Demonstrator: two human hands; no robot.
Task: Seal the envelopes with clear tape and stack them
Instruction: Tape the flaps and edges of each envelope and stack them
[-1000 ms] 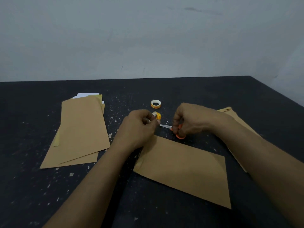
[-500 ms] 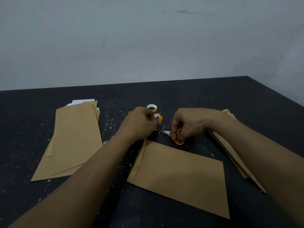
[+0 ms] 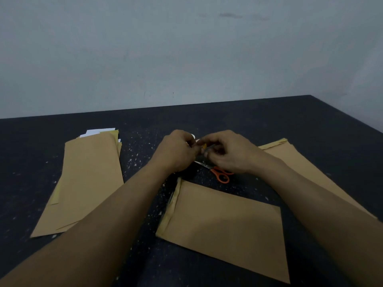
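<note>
Brown envelope [image 3: 226, 228] lies flat at table [image 3: 310, 125] centre, flap edge toward 9 o'clock. At its 12 o'clock, left hand [image 3: 176, 152] and right hand [image 3: 230, 152] meet, fingers curled on a small tape roll [image 3: 204, 146]; exact grip cannot be told. Orange-handled scissors [image 3: 220, 175] lie beneath. Envelope stacks sit at 9 o'clock [image 3: 87, 179] and 3 o'clock [image 3: 300, 162].

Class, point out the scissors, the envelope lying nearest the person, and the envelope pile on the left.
scissors [image 3: 222, 176], head view, on an orange handle loop.
nearest envelope [image 3: 226, 230], head view, middle of its face.
left envelope pile [image 3: 87, 179], head view, top envelope's face.
</note>
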